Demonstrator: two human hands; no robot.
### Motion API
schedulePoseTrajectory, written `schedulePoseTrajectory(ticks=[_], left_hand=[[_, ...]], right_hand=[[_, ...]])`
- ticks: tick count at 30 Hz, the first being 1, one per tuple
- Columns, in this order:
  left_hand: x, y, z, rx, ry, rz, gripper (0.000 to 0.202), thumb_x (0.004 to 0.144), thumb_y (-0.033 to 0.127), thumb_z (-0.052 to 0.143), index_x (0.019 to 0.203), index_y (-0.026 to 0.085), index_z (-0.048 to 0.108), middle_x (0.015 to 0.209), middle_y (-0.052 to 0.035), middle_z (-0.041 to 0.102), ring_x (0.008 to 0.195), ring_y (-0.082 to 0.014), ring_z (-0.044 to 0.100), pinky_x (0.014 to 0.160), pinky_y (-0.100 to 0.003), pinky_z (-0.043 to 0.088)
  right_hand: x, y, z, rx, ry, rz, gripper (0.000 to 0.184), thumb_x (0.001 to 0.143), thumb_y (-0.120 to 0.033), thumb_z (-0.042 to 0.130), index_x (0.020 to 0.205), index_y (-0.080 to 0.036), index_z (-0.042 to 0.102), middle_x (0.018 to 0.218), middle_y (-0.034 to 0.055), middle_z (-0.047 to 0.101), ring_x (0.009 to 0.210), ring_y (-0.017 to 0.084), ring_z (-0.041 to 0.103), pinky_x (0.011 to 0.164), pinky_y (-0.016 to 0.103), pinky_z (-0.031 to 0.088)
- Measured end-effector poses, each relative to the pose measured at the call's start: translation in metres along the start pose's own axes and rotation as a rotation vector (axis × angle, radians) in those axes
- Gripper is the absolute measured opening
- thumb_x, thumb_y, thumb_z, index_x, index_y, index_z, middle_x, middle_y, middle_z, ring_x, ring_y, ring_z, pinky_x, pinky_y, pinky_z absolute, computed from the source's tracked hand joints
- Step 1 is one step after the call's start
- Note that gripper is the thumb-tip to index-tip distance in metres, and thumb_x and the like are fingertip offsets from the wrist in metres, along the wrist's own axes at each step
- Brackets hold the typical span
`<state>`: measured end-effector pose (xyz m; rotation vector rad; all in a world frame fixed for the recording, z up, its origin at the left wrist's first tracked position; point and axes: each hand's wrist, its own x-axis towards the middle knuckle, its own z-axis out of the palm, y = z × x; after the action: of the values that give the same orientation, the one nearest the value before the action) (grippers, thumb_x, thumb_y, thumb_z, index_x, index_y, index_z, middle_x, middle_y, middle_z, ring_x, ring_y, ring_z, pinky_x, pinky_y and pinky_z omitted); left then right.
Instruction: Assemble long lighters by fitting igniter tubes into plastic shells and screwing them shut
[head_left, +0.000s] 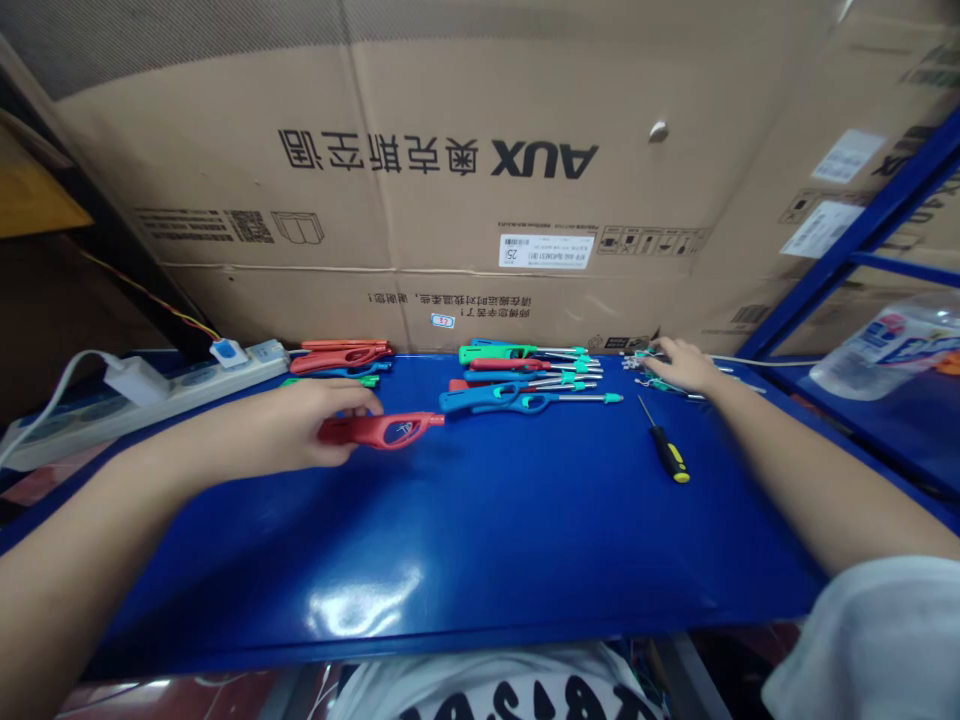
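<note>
My left hand is closed around a red lighter handle that has a trigger loop and no metal tube at its tip. It is raised a little over the blue table, left of centre. At the far right of the table, my right hand reaches into a pile of thin metal lighter tubes with green ends. Its fingers are bent down onto the pile, and what lies between them is hidden. Just in front of that hand lies a black-and-yellow screwdriver.
Long-nosed lighters with tubes, including a blue one, lie stacked mid-table. Loose handles, a red one among them, lie behind my left hand. A power strip runs along the left. Cardboard walls the back; a plastic bottle is right.
</note>
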<state>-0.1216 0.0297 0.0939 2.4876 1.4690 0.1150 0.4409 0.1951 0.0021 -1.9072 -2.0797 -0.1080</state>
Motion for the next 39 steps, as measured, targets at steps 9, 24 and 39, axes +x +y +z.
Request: schedulePoseTrajectory(ticks=[9, 24, 39], left_hand=[[0.002, -0.062, -0.022, 0.071, 0.18, -0.283, 0.057, 0.076, 0.052, 0.065, 0.118, 0.013, 0.064, 0.111, -0.0047, 0.07, 0.096, -0.0197, 0.062, 0.086, -0.026, 0.045], [0.031, -0.111, -0.005, 0.156, 0.11, -0.255, 0.033, 0.08, 0.016, 0.062, 0.112, 0.012, 0.067, 0.104, 0.001, 0.071, 0.091, -0.0147, 0.061, 0.087, -0.025, 0.047], [0.057, -0.003, 0.028, 0.167, 0.276, 0.127, 0.031, 0.095, 0.039, 0.05, 0.113, 0.019, 0.066, 0.112, -0.0073, 0.066, 0.104, -0.0232, 0.063, 0.094, -0.035, 0.049]], right_hand=[[-0.017, -0.001, 0.0, -0.081, -0.12, 0.085, 0.04, 0.093, -0.049, 0.053, 0.116, -0.018, 0.062, 0.124, 0.0208, 0.062, 0.119, 0.035, 0.054, 0.094, 0.045, 0.039], [-0.013, -0.022, -0.006, 0.035, -0.121, -0.024, 0.03, 0.097, -0.037, 0.05, 0.102, -0.015, 0.069, 0.119, 0.0179, 0.069, 0.116, 0.029, 0.06, 0.093, 0.037, 0.041], [-0.058, -0.177, -0.015, 0.159, -0.011, -0.713, 0.034, 0.094, -0.033, 0.057, 0.125, -0.02, 0.059, 0.126, 0.0109, 0.066, 0.119, 0.029, 0.058, 0.1, 0.046, 0.043]])
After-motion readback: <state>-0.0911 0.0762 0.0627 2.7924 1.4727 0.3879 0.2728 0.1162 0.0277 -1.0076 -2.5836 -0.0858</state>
